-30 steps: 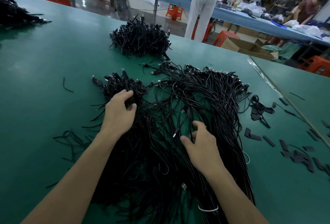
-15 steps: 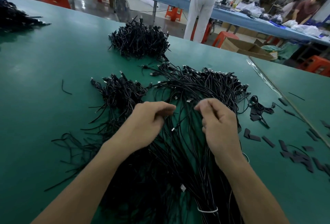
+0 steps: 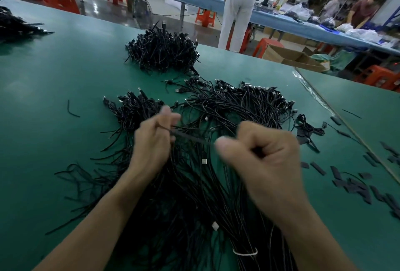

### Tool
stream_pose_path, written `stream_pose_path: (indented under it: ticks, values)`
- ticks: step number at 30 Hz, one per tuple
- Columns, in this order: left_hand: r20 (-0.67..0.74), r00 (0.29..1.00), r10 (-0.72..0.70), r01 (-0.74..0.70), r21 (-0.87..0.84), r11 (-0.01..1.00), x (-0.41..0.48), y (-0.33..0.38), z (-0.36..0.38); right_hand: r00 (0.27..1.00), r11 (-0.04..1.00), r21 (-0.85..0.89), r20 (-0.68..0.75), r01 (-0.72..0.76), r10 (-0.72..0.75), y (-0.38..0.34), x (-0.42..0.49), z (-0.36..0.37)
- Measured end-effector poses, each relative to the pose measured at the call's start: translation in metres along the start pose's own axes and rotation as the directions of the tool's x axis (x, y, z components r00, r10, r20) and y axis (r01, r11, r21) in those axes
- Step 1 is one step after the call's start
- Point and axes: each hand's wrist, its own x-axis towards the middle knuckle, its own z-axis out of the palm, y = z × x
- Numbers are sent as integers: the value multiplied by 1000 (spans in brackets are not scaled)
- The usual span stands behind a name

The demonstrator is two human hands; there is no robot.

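Observation:
A big loose spread of black cables with metal plugs lies on the green table in front of me. Both hands are raised just above it. My left hand pinches one end of a thin black strip, and my right hand, curled into a fist and blurred, grips the other end. The strip runs taut between them. A white tie binds part of the cables near the bottom edge.
A tidy heap of coiled black cables sits farther back. Several short black strips are scattered at the right, beside the table seam. Another cable pile lies far left. People stand at benches behind.
Both hands lifted off the cable spread and came together, then pulled apart with a black strip stretched between them. My right hand has closed into a fist.

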Motion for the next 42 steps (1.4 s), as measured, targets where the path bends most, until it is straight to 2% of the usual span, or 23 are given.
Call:
stream_pose_path:
  ticks: [1, 3, 5, 6, 8, 9, 11, 12, 13, 16, 18, 21, 23, 26, 29, 30, 32, 34, 36, 38, 40, 41, 42]
  values:
    - [-70, 997, -8, 4, -54, 999, 3, 1, -3, 990, 999, -20, -133, -48, 45, 8, 1, -8]
    - [-203, 979, -27, -7, -168, 986, 9, 6, -12, 919, 986, 52, -357, -160, 168, 23, 1, -25]
    - [-284, 958, -40, -42, -278, 960, 12, 10, -19, 831, 960, 81, -485, -267, 272, 37, 2, -40]
    - [-315, 949, 1, -93, -278, 956, 13, 12, -20, 815, 945, 0, -506, -326, 281, 44, 2, -47]
    - [-368, 922, 121, -207, -204, 957, 10, 17, -20, 867, 848, -322, -418, -421, 271, 57, 2, -58]
    - [-375, 906, 198, -267, -140, 954, 8, 19, -19, 896, 746, -504, -326, -435, 301, 62, 1, -60]
    - [-313, 877, 364, -376, 25, 926, 3, 22, -16, 906, 544, -753, -165, -370, 389, 65, -3, -54]
    - [-248, 870, 426, -408, 122, 905, 2, 22, -13, 902, 503, -798, -114, -333, 417, 62, -4, -47]
    - [-168, 868, 468, -426, 234, 874, 0, 20, -11, 901, 529, -788, -70, -313, 428, 57, -5, -39]
    - [37, 876, 481, -437, 482, 759, -7, 15, -4, 923, 792, -524, 29, -314, 384, 37, -7, -11]
    - [147, 886, 440, -454, 470, 757, -10, 13, 1, 919, 867, -374, 81, -330, 385, 26, -6, 5]
    - [320, 837, 445, -543, 377, 750, -13, 12, 3, 947, 908, -327, 93, -262, 307, 21, -6, 18]
    - [332, 842, 425, -520, 290, 803, -12, 10, 2, 973, 921, -324, -1, -217, 229, 23, -3, 15]
    - [165, 927, 338, -366, 196, 910, -6, 6, -2, 965, 933, -254, -139, -254, 224, 31, -1, 1]
    - [33, 953, 301, -303, 127, 944, -3, 9, -5, 950, 932, -225, -197, -284, 242, 36, 2, -9]
    - [60, 954, 294, -299, 112, 948, -4, 11, -6, 946, 931, -222, -211, -290, 245, 38, 2, -11]
    - [221, 945, 241, -260, 60, 964, -7, 16, -9, 935, 933, -200, -255, -300, 246, 41, 3, -13]
    - [469, 872, 139, -151, -12, 988, -10, 24, -12, 920, 938, -179, -316, -298, 232, 45, 5, -18]
    - [682, 731, 21, 34, -68, 997, -13, 32, -14, 903, 941, -148, -360, -303, 234, 50, 7, -21]
    - [825, 566, -2, 196, -132, 972, -18, 40, -15, 902, 949, -46, -329, -312, 280, 54, 8, -19]
    - [896, 434, 91, 316, -246, 917, -24, 44, -12, 922, 941, 3, -197, -338, 332, 59, 6, -13]
    - [901, 408, 148, 358, -307, 882, -26, 46, -11, 932, 936, -12, -92, -353, 350, 61, 2, -9]
    - [888, 419, 188, 386, -361, 849, -27, 47, -11, 933, 934, -23, 32, -357, 358, 62, -2, -3]
